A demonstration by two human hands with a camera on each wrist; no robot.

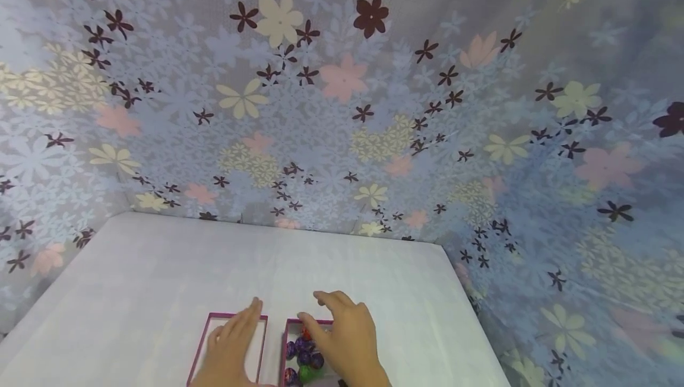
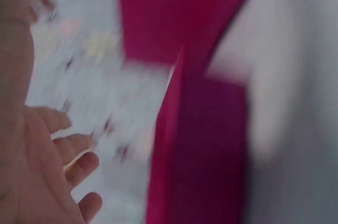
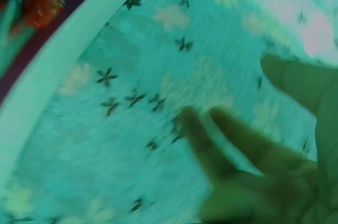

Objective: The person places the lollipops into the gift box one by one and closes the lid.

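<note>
Two shallow boxes with magenta rims stand side by side at the bottom of the head view. My left hand [image 1: 230,345] is over the left box [image 1: 199,348], fingers extended and nothing in them. In the left wrist view that hand [image 2: 45,166] shows loosely bent fingers beside a blurred magenta box wall [image 2: 211,145]. The right box [image 1: 283,351] contains several round, shiny-wrapped sweets [image 1: 303,344] in purple, red and green. Above its right side is my right hand [image 1: 350,339], thumb and fingers spread apart. A red wrapped sweet [image 3: 45,5] appears in the right wrist view.
Both boxes are on a white tabletop [image 1: 320,274] near its front. A flower-patterned cloth [image 1: 320,108] hangs behind the table and along its sides. A small dark object [image 1: 342,383] shows beside the right wrist at the bottom edge.
</note>
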